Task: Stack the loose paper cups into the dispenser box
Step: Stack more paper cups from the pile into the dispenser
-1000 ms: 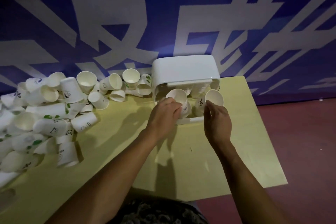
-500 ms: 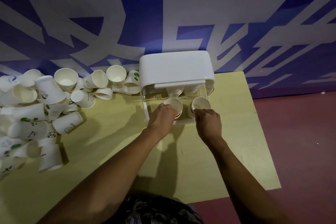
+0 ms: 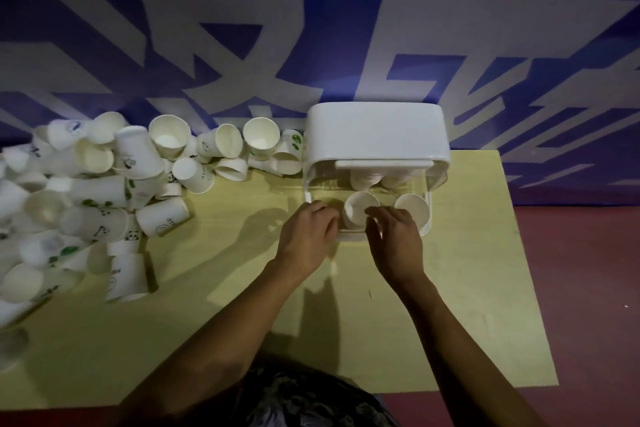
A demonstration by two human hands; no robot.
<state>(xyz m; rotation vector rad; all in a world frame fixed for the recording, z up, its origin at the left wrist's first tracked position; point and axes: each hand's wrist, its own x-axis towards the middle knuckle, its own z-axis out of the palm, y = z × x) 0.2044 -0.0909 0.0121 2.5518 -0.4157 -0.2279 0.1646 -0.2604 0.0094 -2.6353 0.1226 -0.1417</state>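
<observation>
The white dispenser box (image 3: 377,128) with a clear front stands at the table's back edge. Two stacks of paper cups lean in its open front, the left cup stack (image 3: 358,206) and the right cup stack (image 3: 415,204). More nested cups show behind the clear panel. My left hand (image 3: 308,236) hovers just left of the left stack with loosely curled fingers, holding nothing. My right hand (image 3: 396,236) reaches between the stacks, its thumb and fingertips at the left stack's near rim. The right stack stands free. Loose paper cups (image 3: 104,198) lie piled at the left.
The yellow table (image 3: 242,322) ends at its right edge around the box; red floor (image 3: 581,288) lies beyond. A blue and white wall (image 3: 311,28) rises directly behind the box and pile. Single cups (image 3: 126,277) lie at the pile's near edge.
My right hand has let go of the right stack and shifted left to the left stack. My left hand has slid left off the left stack. The camera has shifted.
</observation>
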